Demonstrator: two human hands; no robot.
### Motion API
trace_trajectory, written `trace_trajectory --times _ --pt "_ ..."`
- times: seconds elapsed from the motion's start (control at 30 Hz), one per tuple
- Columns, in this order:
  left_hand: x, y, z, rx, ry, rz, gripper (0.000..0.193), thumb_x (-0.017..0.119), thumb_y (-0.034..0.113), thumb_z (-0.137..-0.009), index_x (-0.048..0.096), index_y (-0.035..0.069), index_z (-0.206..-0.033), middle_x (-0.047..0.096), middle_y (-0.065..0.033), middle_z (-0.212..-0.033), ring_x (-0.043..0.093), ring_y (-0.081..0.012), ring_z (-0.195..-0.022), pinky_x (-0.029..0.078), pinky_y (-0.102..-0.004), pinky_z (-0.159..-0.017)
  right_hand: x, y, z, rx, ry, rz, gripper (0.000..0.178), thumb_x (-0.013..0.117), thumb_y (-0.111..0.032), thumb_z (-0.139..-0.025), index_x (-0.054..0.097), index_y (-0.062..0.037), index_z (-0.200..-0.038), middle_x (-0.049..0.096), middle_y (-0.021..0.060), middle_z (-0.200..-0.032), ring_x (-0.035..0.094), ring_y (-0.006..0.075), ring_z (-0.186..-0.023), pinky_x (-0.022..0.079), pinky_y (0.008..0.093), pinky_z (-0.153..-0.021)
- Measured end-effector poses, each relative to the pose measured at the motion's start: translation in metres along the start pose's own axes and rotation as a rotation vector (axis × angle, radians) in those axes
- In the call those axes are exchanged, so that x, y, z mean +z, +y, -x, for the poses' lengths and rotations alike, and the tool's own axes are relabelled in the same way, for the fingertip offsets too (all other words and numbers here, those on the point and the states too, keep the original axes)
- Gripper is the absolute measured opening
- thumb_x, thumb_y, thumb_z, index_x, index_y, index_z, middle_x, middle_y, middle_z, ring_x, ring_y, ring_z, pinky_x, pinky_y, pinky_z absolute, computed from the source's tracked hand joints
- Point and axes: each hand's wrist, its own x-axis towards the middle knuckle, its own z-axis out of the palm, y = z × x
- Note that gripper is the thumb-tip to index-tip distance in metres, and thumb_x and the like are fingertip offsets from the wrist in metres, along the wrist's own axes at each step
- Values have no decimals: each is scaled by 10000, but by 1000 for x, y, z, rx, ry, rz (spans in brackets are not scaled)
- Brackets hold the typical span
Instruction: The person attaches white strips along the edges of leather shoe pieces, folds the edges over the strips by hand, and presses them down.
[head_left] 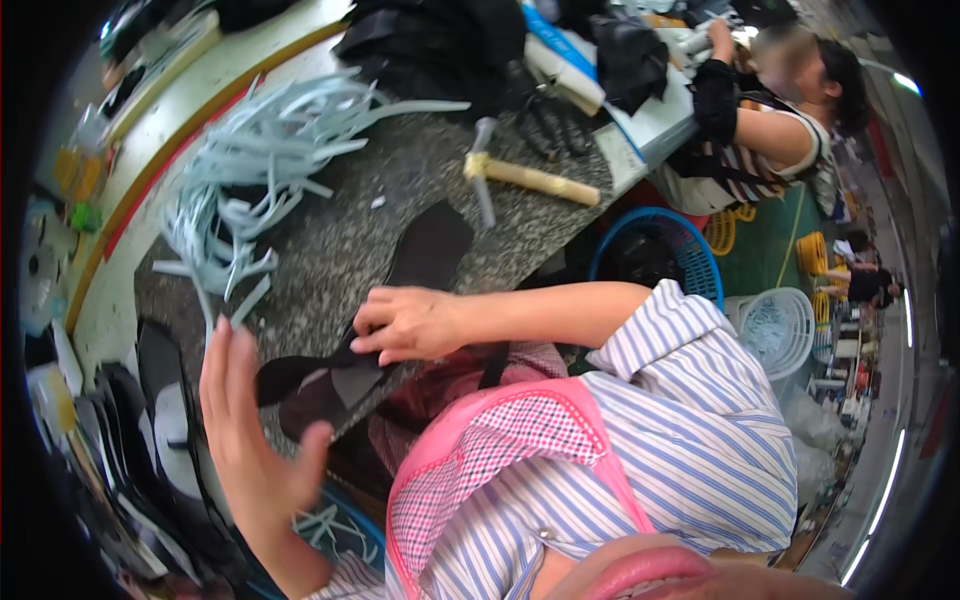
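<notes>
A black insole-shaped piece (433, 245) lies across the speckled stone slab (330, 225) in front of me. My right hand (412, 325) rests on its middle with fingers curled down, gripping it. Below that hand, dark folded material with a grey patch (345, 385) reaches over the slab's near edge; whether it is one with the insole piece I cannot tell. My left hand (250, 430) is raised at the slab's left edge, slightly blurred, fingers stretched and thumb apart. Its fingertips are close to loose ends of a pile of pale blue strips (260, 150); contact is unclear.
A wooden-handled hammer (530, 180) lies at the slab's right, near black-handled scissors (555, 125). Black material (430, 50) is heaped behind. Black sole pieces (125, 450) stack at the left. A blue basket (655, 225) stands right, near a seated co-worker (770, 130).
</notes>
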Motion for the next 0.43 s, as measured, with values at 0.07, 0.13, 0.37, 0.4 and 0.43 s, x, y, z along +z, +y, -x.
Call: trace_trajectory --times 0.07,0.13,0.37,0.4,0.43 --pt "22 -31 -2 -422 -190 49 996 746 134 -600 219 128 -1446 508 -218 -1270 520 -339 -1158 424 -384 -922 -1 0 -3 -32 18 95 318 670 -221 -755 628 -68 -1031 543 102 -989 528 263 -866 459 368 -771" --pt "47 -50 -9 -491 -187 43 986 746 131 -627 201 212 -1445 620 -225 -1038 613 -389 -948 483 -400 -762 -4 3 -3 -41 21 161 309 674 -270 -719 640 -65 -947 570 96 -938 542 264 -883 453 351 -787" --pt "96 -66 48 -567 249 424 626 753 117 -626 508 136 -1202 616 -119 -1039 617 -262 -950 471 -340 -842 -28 -12 -11 -31 -212 180 577 684 -470 -664 613 34 -937 554 131 -995 531 293 -849 467 379 -732" --pt "102 -66 52 -633 268 441 593 737 107 -632 526 135 -1185 602 -95 -1083 597 -231 -990 453 -320 -877 -29 -18 -18 68 -256 191 606 715 -479 -635 611 28 -951 554 127 -991 532 297 -853 468 378 -737" --pt "106 -61 54 -732 295 493 582 713 100 -646 516 124 -1193 597 -104 -1096 591 -237 -1020 447 -324 -898 -31 -29 -27 171 -304 205 638 746 -487 -607 608 23 -964 553 124 -988 533 300 -858 470 377 -742"
